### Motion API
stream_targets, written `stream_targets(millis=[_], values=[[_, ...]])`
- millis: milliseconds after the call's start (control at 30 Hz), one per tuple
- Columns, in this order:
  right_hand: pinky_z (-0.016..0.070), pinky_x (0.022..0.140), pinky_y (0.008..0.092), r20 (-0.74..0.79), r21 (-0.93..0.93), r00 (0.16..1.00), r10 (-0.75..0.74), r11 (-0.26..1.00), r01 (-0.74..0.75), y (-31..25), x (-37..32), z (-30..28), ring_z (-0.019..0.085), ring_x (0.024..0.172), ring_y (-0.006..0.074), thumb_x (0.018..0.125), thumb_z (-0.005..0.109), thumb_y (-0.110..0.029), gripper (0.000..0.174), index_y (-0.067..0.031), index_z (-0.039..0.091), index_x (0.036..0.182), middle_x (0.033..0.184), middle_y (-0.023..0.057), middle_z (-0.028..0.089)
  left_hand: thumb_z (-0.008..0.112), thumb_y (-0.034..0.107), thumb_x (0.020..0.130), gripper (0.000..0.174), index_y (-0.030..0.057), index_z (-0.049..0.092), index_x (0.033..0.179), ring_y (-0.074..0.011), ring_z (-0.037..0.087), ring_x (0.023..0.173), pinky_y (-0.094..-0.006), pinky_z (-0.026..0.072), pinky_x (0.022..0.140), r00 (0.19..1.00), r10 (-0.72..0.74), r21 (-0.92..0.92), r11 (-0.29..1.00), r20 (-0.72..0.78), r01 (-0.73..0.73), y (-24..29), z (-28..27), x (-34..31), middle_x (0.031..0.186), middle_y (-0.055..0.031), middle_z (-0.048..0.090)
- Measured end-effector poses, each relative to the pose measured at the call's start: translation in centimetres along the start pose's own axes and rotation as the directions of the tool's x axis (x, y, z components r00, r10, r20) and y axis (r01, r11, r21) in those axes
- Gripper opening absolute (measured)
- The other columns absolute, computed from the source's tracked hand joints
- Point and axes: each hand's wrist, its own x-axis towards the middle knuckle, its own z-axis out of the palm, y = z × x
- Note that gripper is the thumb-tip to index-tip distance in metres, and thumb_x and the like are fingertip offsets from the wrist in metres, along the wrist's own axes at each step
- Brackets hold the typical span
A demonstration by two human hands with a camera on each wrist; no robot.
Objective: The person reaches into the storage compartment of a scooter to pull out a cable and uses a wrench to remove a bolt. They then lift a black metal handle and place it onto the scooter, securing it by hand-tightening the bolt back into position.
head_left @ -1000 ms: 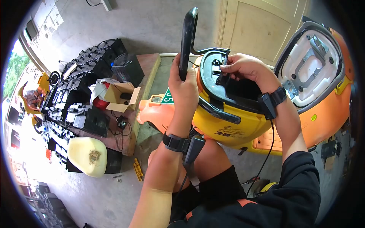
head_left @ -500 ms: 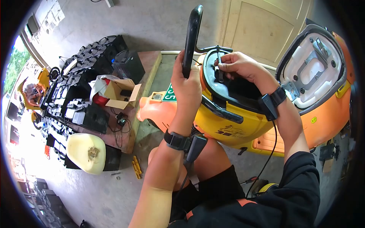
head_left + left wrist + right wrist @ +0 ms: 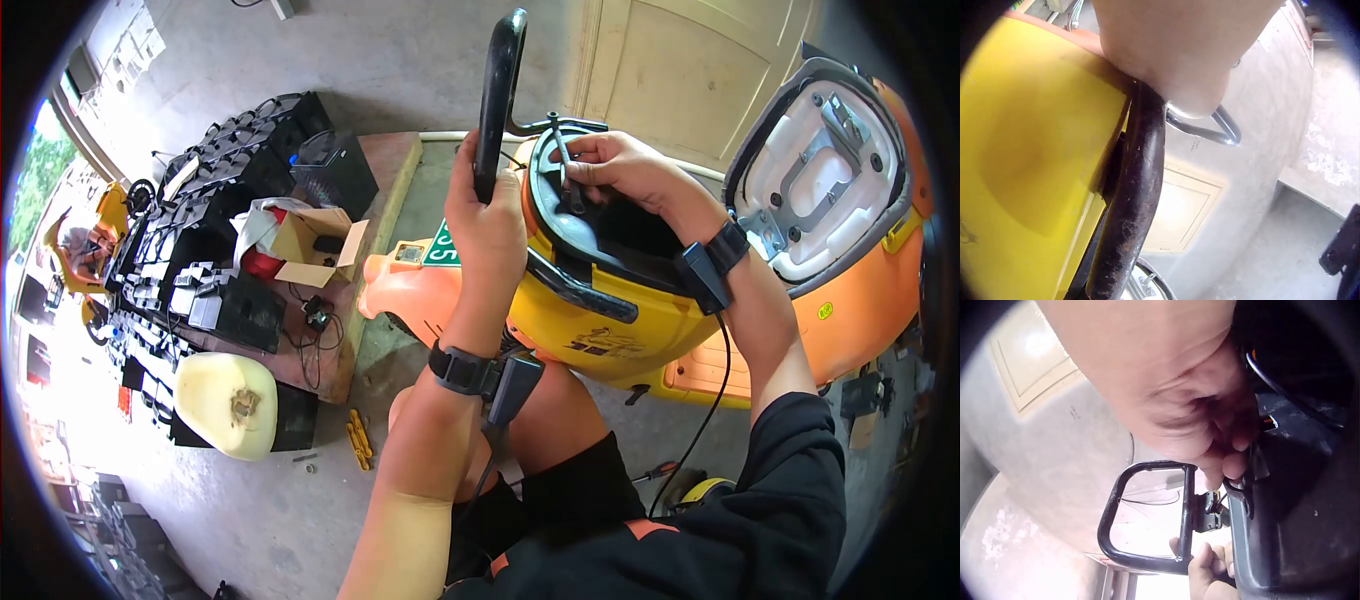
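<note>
My left hand (image 3: 487, 225) grips the upright black tube of the rail (image 3: 502, 75) on a yellow-and-orange scooter (image 3: 600, 345). In the left wrist view the scuffed tube (image 3: 1138, 187) runs down beside the yellow bodywork. Over the scooter's uncovered dark compartment (image 3: 640, 235), my right hand (image 3: 635, 172) pinches a slim dark wrench-like bar (image 3: 561, 150). Its lower end meets the compartment's front ledge, and its upper end leans left toward the rail. In the right wrist view the curled fingers of that hand (image 3: 1204, 425) sit right at the rim and hide most of the bar.
The upturned seat (image 3: 815, 200) stands raised at the right. Black battery boxes (image 3: 205, 225), an open cardboard box (image 3: 320, 255) and a cream foam seat pad (image 3: 228, 405) are at the left. Yellow tools (image 3: 360, 440) lie on the floor. Cables trail from both wrist cameras.
The bar's upper end has swung left, toward the rail, while its lower end stays nearly in place. My right hand has moved slightly left with it; my left hand keeps its grip.
</note>
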Motion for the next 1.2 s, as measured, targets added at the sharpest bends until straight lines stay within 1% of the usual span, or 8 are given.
stream_targets(millis=[200, 367, 733, 833, 900, 1000, 1133, 1200], values=[[0.0412, 0.055, 0.0172, 0.027, -0.039, 0.999, -0.021, 0.999, 0.022, -0.4, -0.1, 0.4, 0.053, 0.059, 0.0029, 0.098, 0.071, -0.016, 0.038, -0.0052, 0.067, 0.135, 0.088, -0.0005, 0.071, 0.056, -0.001, 0.094, 0.045, -0.0041, 0.054, 0.139, -0.0121, 0.059, 0.094, -0.0250, 0.0473, 0.087, 1.000, -0.014, -0.031, 0.999, -0.018, 0.013, 0.1, 0.2, 0.0, 0.111, -0.0068, 0.064], [0.0390, 0.051, 0.0194, -0.051, -0.193, 0.999, 0.015, 0.981, -0.025, -1.5, -0.5, 1.7, 0.048, 0.054, 0.0033, 0.098, 0.073, -0.026, 0.024, -0.0025, 0.076, 0.103, 0.083, -0.0010, 0.072, 0.055, -0.002, 0.094, 0.047, -0.0039, 0.053, 0.141, -0.0085, 0.054, 0.085, -0.0226, 0.0457, 0.079, 0.999, -0.034, -0.037, 0.999, -0.023, 0.033, 0.5, 0.2, -0.1, 0.106, -0.0030, 0.061], [0.0394, 0.051, 0.0199, 0.020, -0.208, 1.000, -0.015, 0.978, 0.019, -2.2, -1.1, 1.6, 0.050, 0.055, 0.0043, 0.096, 0.075, -0.026, 0.026, -0.0029, 0.077, 0.107, 0.082, -0.0024, 0.071, 0.056, -0.001, 0.095, 0.049, -0.0036, 0.051, 0.144, -0.0088, 0.055, 0.088, -0.0232, 0.0465, 0.082, 0.993, -0.118, -0.068, 0.991, -0.010, 0.117, -0.2, 0.0, 0.1, 0.108, -0.0032, 0.061], [0.0435, 0.055, 0.0223, 0.032, -0.313, 0.996, -0.083, 0.946, 0.089, -2.6, -1.4, 1.7, 0.053, 0.057, 0.0060, 0.094, 0.076, -0.026, 0.031, -0.0006, 0.076, 0.113, 0.081, -0.0010, 0.070, 0.055, -0.001, 0.095, 0.049, -0.0044, 0.050, 0.144, -0.0108, 0.058, 0.095, -0.0247, 0.0467, 0.088, 0.995, -0.101, -0.049, 0.994, -0.011, 0.101, -0.6, -0.1, 0.2, 0.114, -0.0053, 0.063], [0.0471, 0.059, 0.0252, 0.038, -0.483, 0.991, -0.128, 0.866, 0.131, -2.9, -1.7, 1.8, 0.056, 0.060, 0.0081, 0.094, 0.076, -0.023, 0.035, 0.0014, 0.074, 0.118, 0.080, 0.0006, 0.069, 0.055, -0.001, 0.095, 0.048, -0.0049, 0.050, 0.143, -0.0119, 0.059, 0.100, -0.0256, 0.0465, 0.092, 0.997, -0.076, -0.044, 0.996, -0.010, 0.076, -0.7, -0.1, 0.2, 0.118, -0.0064, 0.063], [0.0486, 0.061, 0.0266, 0.109, -0.536, 0.983, -0.149, 0.824, 0.185, -2.8, -1.7, 1.5, 0.058, 0.062, 0.0090, 0.094, 0.076, -0.023, 0.036, 0.0032, 0.072, 0.119, 0.079, 0.0023, 0.068, 0.056, -0.001, 0.095, 0.047, -0.0053, 0.051, 0.142, -0.0136, 0.060, 0.107, -0.0274, 0.0453, 0.098, 0.998, -0.068, -0.066, 0.996, -0.004, 0.068, -0.6, -0.1, 0.2, 0.123, -0.0078, 0.063], [0.0474, 0.060, 0.0252, 0.081, -0.487, 0.982, -0.172, 0.852, 0.190, -2.2, -1.5, 1.6, 0.057, 0.063, 0.0083, 0.095, 0.075, -0.024, 0.036, 0.0033, 0.071, 0.118, 0.078, 0.0012, 0.067, 0.058, -0.001, 0.095, 0.047, -0.0056, 0.052, 0.141, -0.0130, 0.059, 0.105, -0.0266, 0.0455, 0.096, 0.996, -0.081, -0.040, 0.996, -0.028, 0.079, -0.8, -0.1, 0.3, 0.121, -0.0071, 0.063], [0.0455, 0.059, 0.0235, 0.038, -0.344, 0.997, -0.073, 0.935, 0.082, -2.0, -1.3, 1.7, 0.054, 0.062, 0.0062, 0.096, 0.074, -0.024, 0.032, 0.0016, 0.070, 0.114, 0.079, -0.0003, 0.066, 0.059, -0.001, 0.095, 0.047, -0.0058, 0.052, 0.141, -0.0128, 0.059, 0.104, -0.0262, 0.0455, 0.096, 0.996, -0.081, -0.047, 0.996, -0.029, 0.080, -1.0, -0.2, 0.4, 0.121, -0.0067, 0.063]])
